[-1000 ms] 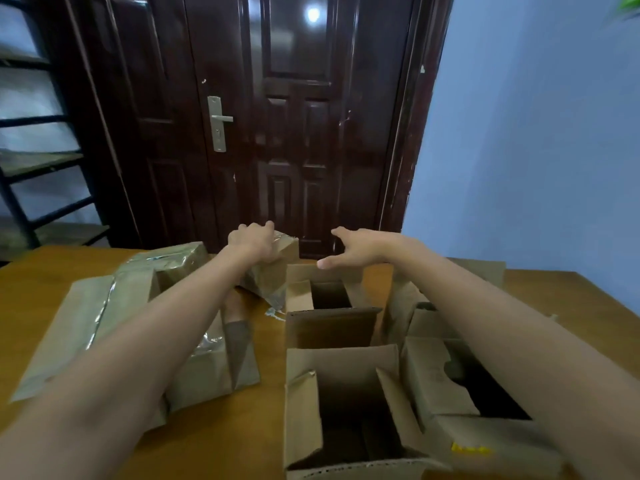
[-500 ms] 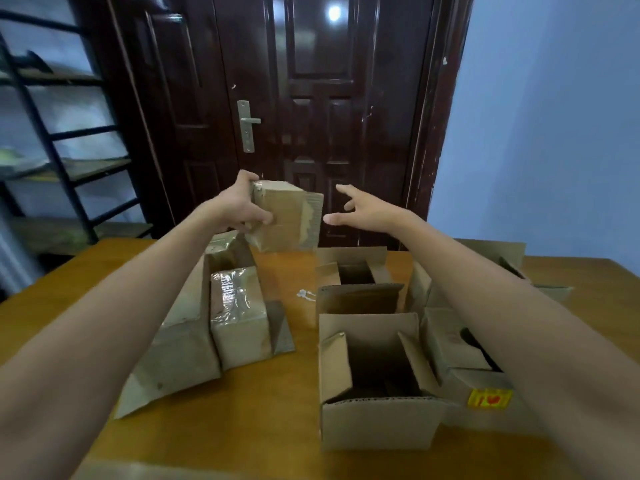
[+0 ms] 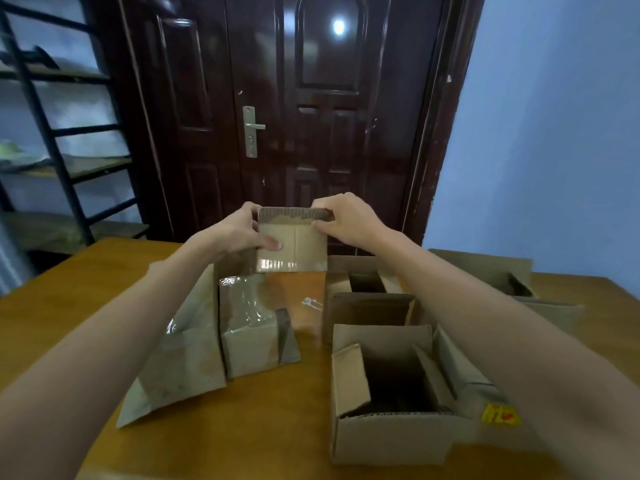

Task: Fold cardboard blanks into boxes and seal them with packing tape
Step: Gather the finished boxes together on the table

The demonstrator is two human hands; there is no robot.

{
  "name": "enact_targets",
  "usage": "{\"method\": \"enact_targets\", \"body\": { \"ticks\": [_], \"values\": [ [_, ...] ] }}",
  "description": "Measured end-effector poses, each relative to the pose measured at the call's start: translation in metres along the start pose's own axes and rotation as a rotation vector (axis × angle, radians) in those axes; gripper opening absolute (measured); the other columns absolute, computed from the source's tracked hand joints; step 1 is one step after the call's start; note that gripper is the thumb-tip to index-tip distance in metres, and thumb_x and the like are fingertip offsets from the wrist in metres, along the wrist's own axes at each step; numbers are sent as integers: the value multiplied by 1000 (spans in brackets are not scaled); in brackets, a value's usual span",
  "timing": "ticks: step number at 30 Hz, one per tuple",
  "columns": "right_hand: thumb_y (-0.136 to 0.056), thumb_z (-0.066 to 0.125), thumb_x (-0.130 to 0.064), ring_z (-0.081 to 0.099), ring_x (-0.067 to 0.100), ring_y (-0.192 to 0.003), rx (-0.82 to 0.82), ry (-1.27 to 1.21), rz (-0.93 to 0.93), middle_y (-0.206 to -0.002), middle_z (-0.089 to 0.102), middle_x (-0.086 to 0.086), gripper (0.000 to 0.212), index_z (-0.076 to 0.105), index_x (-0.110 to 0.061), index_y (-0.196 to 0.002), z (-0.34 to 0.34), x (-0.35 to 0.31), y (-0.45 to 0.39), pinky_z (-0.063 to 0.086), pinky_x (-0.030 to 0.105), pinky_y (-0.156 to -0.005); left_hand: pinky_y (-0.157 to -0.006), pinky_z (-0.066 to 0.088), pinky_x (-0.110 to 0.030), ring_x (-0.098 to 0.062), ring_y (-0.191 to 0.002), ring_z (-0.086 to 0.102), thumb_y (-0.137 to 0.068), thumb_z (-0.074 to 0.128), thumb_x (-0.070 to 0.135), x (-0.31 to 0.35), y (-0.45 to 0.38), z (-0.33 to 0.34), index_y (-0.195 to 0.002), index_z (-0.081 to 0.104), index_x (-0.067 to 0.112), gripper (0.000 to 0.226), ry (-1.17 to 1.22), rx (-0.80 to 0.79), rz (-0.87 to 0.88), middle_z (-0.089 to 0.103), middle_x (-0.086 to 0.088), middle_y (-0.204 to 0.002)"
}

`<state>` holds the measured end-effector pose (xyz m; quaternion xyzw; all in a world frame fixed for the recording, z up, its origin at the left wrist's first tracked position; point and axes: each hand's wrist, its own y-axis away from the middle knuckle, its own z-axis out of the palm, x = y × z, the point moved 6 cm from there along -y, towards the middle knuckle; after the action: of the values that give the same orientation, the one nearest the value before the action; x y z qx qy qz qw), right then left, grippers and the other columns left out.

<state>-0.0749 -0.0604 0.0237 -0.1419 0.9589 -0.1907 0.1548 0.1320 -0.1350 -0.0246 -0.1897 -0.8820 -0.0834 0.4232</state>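
Both hands — left hand [image 3: 239, 230] and right hand [image 3: 346, 216] — lift a flattened cardboard blank [image 3: 292, 242] above the table [image 3: 277, 427], fingers [image 3: 272, 243] gripping its edges, seemingly to open it.

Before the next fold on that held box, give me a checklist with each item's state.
1. Left hand grips the small box: ok.
2. Right hand grips its top edge: ok.
3. Box lifted off the table: ok.
4. Tape on the box's lower edge: ok, a shiny strip shows.
5. Tape roll within reach: cannot tell, none visible.
6. Open box near the right arm still unsealed: not ok.
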Motion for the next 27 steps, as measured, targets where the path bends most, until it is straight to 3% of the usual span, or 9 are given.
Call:
{"method": "enact_targets", "body": {
  "ticks": [3,8,12,16,18,22,27],
  "values": [
    [-96,65,-29,65,14,-74,6,93,-52,-75,68,-9,8,68,-30,-89,8,-4,-1,59,43,-69,-87,53,-32,-15,-103,64,-73,95,24,5,-8,4,-139,48,24,81,-97,31,58,64,0,-116],
    [-96,65,-35,63,14,-74,0,212,-101,-77,64,-12,11,61,-31,-87,22,5,1,58,43,-66,-77,55,-30,-17,-91,68,-71,96,23,2,-15,7,-107,65,24,47,-170,68,132,72,-1,-100],
    [-94,67,-34,61,13,-75,37,221,-123,-78,63,-14,16,55,-35,-84,19,9,-5,57,41,-64,-71,55,-30,-15,-83,66,-73,95,21,14,-20,2,-106,63,19,46,-226,109,180,67,2,-97],
    [-93,65,-33,63,18,-84,-48,351,-152,-92,66,-9,7,64,-27,-93,32,10,-13,58,43,-65,-75,58,-36,-20,-89,68,-70,96,23,10,-35,1,-94,60,16,44,-325,132,163,67,0,-98],
    [-92,66,-32,63,19,-85,-151,427,-154,-94,65,-7,6,64,-27,-95,48,11,-13,58,42,-66,-76,55,-33,-21,-95,68,-71,94,21,2,-40,15,-84,62,20,35,-400,96,155,68,3,-95],
    [-93,68,-28,60,23,-88,-341,459,-71,-94,59,-3,6,62,-29,-95,76,18,-10,48,35,-64,-80,59,-42,-19,-91,66,-76,89,30,-9,-44,47,-73,65,30,25,-629,-77,169,68,9,-89],
    [-91,71,-38,62,23,-88,-410,442,-76,-90,62,-3,10,72,-29,-96,85,13,-11,41,30,-55,-80,60,-41,-16,-89,67,-76,91,34,0,-41,45,-75,71,32,20,-711,-166,186,72,7,-91]
  ]
}}
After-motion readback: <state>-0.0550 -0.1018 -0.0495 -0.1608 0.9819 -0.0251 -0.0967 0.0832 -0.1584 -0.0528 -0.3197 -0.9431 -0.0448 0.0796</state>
